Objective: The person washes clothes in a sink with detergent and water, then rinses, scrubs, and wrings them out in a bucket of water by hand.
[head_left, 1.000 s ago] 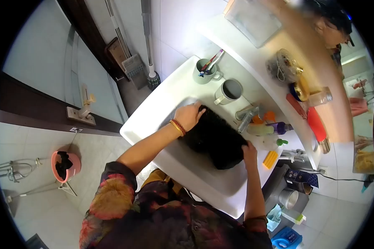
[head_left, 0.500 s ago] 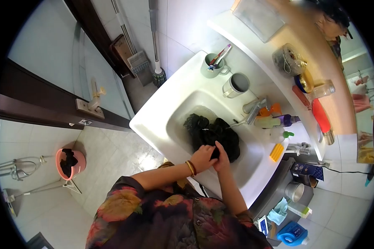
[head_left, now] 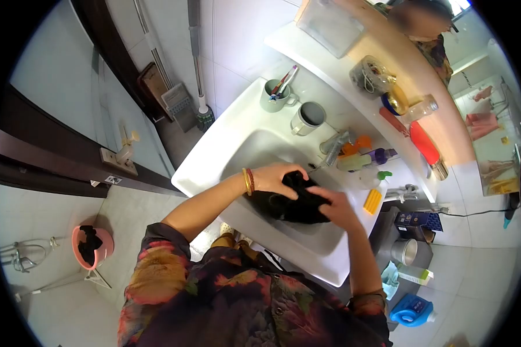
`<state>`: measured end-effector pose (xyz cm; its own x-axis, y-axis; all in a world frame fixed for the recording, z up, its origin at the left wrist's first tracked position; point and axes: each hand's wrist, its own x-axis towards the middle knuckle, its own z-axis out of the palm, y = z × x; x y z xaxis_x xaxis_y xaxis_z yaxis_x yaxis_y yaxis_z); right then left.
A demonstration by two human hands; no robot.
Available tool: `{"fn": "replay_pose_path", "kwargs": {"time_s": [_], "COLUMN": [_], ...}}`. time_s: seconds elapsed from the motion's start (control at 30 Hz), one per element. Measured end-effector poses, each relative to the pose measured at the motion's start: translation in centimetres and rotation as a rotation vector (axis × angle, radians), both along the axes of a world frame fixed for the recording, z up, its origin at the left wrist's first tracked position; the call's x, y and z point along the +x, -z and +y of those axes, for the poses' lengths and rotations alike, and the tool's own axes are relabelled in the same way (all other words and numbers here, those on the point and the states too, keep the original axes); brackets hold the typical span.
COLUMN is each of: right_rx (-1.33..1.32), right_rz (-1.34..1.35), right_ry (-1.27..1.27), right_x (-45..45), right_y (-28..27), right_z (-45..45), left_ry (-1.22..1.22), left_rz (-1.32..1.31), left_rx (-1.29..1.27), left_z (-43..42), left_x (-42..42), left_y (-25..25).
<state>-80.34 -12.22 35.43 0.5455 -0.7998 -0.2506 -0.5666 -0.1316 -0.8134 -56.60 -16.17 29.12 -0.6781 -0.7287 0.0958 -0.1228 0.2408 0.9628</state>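
A bunched black cloth (head_left: pixel 298 211) lies in the white sink basin (head_left: pixel 249 147); its exact kind does not show. My left hand (head_left: pixel 276 178), wearing bracelets on the wrist, grips the upper part of the cloth, thumb and fingers on either side of a fold. On the right side of the same cloth, my right hand (head_left: pixel 338 209) has its fingers closed on the fabric. Part of the cloth hangs lower in the basin below my hands. Behind it stands the faucet (head_left: pixel 334 149).
On the sink's back rim are a cup with toothbrushes (head_left: pixel 276 97), a grey mug (head_left: pixel 308 118), bottles (head_left: pixel 367 160) and a yellow soap dish (head_left: pixel 372 201). A shelf (head_left: pixel 341 72) curves above. A pink bucket (head_left: pixel 92 246) with dark cloth stands left, past the door.
My hands have moved apart, from together at the cloth's near edge to its upper left and right sides. The cloth is gathered differently, and the view has shifted slightly.
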Motion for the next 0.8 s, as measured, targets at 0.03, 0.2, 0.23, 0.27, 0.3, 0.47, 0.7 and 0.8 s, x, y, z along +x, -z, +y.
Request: {"fn": "replay_pose_path", "kwargs": {"time_s": [0.03, 0.2, 0.23, 0.27, 0.3, 0.47, 0.7, 0.8], "right_rx": [-0.079, -0.440, -0.446, -0.445, -0.424, 0.272, 1.007, 1.024], "right_rz": [-0.021, 0.082, 0.151, 0.147, 0.149, -0.499, -1.025, -0.987], "right_ry": [0.067, 0.271, 0.332, 0.335, 0.389, 0.781, 0.605, 0.526], "right_x": [0.1, 1.9, 2.1, 2.3, 2.4, 4.9, 5.9, 5.9], "right_y": [-1.8, -10.8, -11.4, -10.5, -8.3, 8.6, 11.7, 10.6], "right_z": [0.0, -0.5, -1.0, -1.6, -2.4, -0.6, 4.1, 4.2], "left_ry": [-0.030, -0.558, -0.618, -0.614, -0.670, -0.853, -0.939, -0.919], "left_rz": [-0.092, 0.005, -0.017, -0.021, -0.085, -0.194, -0.298, -0.269], "left_rx": [0.024, -0.649, -0.701, -0.702, -0.740, -0.353, -0.122, -0.153], "left_z": [-0.1, 1.0, 1.3, 1.2, 1.1, 4.4, 9.5, 6.9], "left_x": [0.0, -0.1, -0.1, -0.4, -0.7, -3.5, -3.3, -1.4], "left_y": [-1.5, -14.4, -15.6, -15.4, -14.5, 0.2, 5.9, 5.8]}}
